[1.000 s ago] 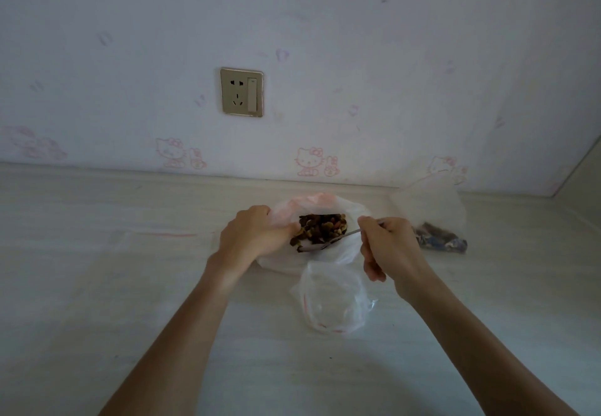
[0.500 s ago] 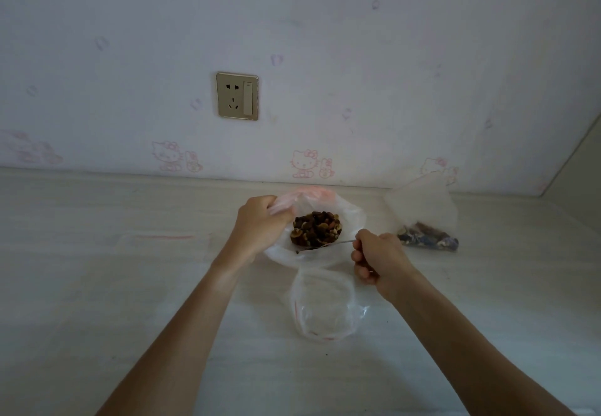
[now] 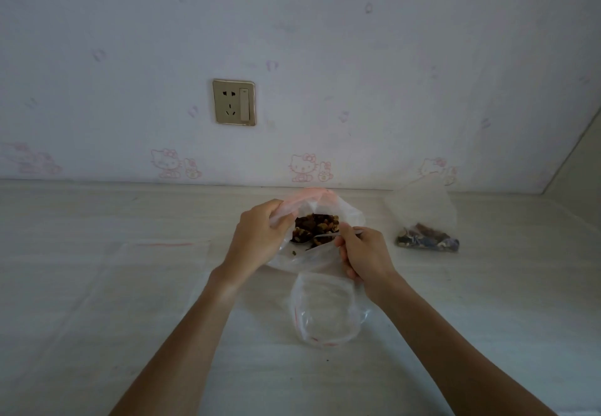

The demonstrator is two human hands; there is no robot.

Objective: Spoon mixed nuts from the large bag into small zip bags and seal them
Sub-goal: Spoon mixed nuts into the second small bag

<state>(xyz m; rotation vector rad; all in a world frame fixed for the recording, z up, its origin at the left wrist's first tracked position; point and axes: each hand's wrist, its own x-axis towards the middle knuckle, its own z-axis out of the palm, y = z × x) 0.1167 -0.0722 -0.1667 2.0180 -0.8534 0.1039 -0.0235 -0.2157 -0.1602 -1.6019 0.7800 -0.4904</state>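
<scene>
The large clear bag [image 3: 349, 213] with a pink rim stands open on the table centre, brown mixed nuts [image 3: 313, 225] showing inside. My left hand [image 3: 258, 236] grips the bag's left rim and holds it open. My right hand [image 3: 364, 254] grips a metal spoon [image 3: 325, 236] whose bowl is down among the nuts. A small clear zip bag [image 3: 323, 311] with a red strip lies open and holds no nuts, just in front of the large bag and under my right wrist.
A small zip bag with nuts in it [image 3: 426, 236] lies to the right. Flat clear zip bags [image 3: 156, 253] lie on the pale table [image 3: 97, 334] at left. A wall with a socket [image 3: 234, 102] rises behind.
My right hand has moved the spoon a little left and deeper into the nuts. My left hand has lifted the rim of the large bag slightly.
</scene>
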